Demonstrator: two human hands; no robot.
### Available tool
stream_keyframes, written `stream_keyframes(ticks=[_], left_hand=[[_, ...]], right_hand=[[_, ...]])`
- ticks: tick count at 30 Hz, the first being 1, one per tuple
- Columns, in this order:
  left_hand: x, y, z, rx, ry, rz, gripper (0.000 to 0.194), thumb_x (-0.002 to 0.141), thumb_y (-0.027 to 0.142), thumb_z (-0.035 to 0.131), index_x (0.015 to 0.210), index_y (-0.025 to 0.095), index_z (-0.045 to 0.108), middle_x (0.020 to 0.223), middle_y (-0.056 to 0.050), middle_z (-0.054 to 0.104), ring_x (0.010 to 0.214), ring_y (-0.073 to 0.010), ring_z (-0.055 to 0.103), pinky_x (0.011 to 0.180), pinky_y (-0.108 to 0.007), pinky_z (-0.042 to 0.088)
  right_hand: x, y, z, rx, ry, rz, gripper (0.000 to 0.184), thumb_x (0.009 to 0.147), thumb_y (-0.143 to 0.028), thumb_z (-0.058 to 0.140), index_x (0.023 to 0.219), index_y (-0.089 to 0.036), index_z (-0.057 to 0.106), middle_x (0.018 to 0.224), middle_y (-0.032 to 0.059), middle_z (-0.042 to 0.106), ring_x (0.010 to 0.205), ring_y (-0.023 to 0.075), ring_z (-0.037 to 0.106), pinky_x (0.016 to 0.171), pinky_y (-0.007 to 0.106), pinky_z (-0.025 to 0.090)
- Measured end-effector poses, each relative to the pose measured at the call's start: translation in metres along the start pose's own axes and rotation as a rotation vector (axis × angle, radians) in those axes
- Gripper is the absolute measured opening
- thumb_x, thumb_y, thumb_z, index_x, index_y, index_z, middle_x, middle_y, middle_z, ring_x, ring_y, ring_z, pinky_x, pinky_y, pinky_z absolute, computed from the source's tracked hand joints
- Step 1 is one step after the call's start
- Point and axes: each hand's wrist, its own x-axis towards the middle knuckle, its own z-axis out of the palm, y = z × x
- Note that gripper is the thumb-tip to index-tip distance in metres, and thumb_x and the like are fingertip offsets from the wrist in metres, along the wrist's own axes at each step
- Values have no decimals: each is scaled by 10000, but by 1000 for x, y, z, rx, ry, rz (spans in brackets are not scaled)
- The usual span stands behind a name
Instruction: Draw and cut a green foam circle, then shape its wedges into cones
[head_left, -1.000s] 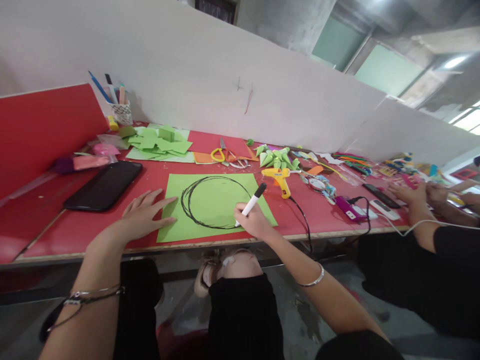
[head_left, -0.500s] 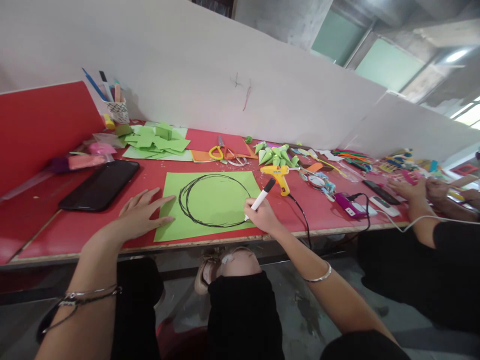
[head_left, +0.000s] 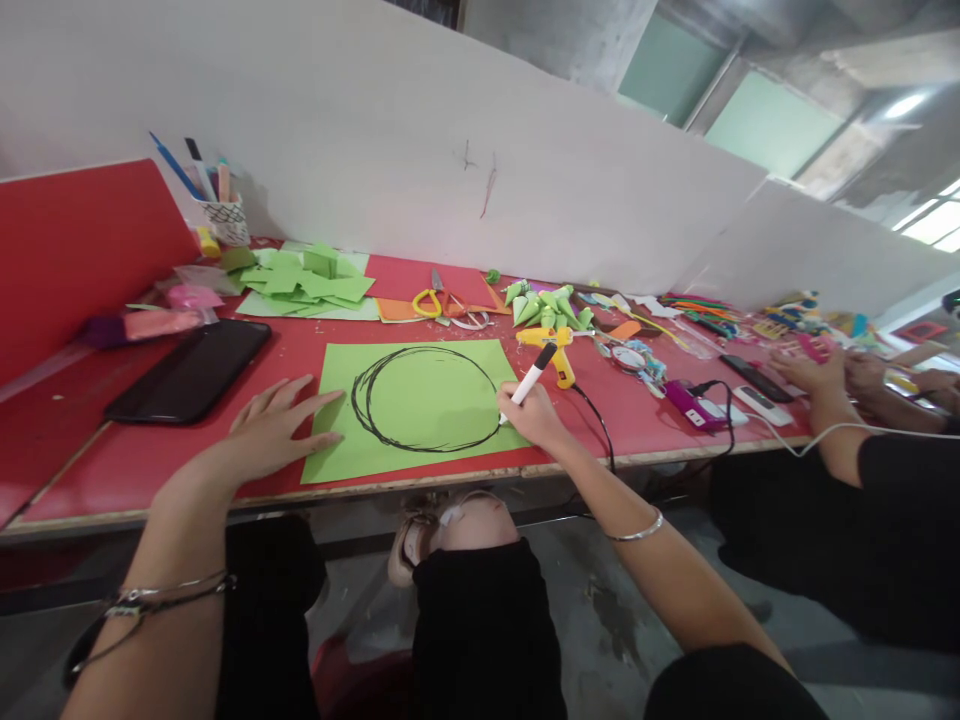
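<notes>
- Head view shows the marker (head_left: 531,379) pinched in the right hand (head_left: 531,418), fingers closed round its white barrel, black cap slanting up and away from the grip.
- Its tip meets the green paper (head_left: 420,400) just left of the grip, on the right side of a black circle (head_left: 426,398) drawn in several overlapping lines.
- On the far side of the sheet from the grip, the left hand (head_left: 274,430) lies flat with fingers spread, fingertips pressing on the paper's left edge and holding nothing.
- Just beyond the grip lies a yellow glue gun (head_left: 553,348), its cord running past the wrist over the table (head_left: 112,470) edge.
- Farther left of the grip rests a black phone (head_left: 187,370).
- Well to the right of the grip, another person's hands (head_left: 814,372) rest on the table.
</notes>
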Motion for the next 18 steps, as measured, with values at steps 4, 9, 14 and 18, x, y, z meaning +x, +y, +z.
stream_keyframes(ticks=[4,9,14,18], left_hand=[[-1,2,-2,-6,-1,13,608,766,578,361,1305,297,360,1426,-83,224,1299,-351,139,982,-530,196],[-1,0,-1,-15,8,33,613,766,583,366,1307,295,356,1427,-82,223,1296,-358,140,982,-531,196],[1,-2,1,-7,6,13,652,729,608,383,1304,301,361,1426,-71,226,1295,-354,150,991,-511,197],[1,-1,1,-7,-4,4,677,701,638,385,1298,319,365,1431,-59,215,1297,-344,155,995,-499,198]], right_hand=[[6,4,-2,-47,12,-5,221,687,-197,410,487,-188,317,439,-40,370,445,87,376,448,208,255],[15,9,-1,-29,30,-17,240,688,-203,412,481,-191,291,429,-47,337,432,83,355,442,213,239],[25,10,2,-54,37,-27,245,690,-208,407,483,-191,276,425,-47,331,430,84,352,447,215,233],[35,9,4,-94,31,-29,239,685,-209,406,477,-192,290,424,-42,349,435,90,364,454,218,236]])
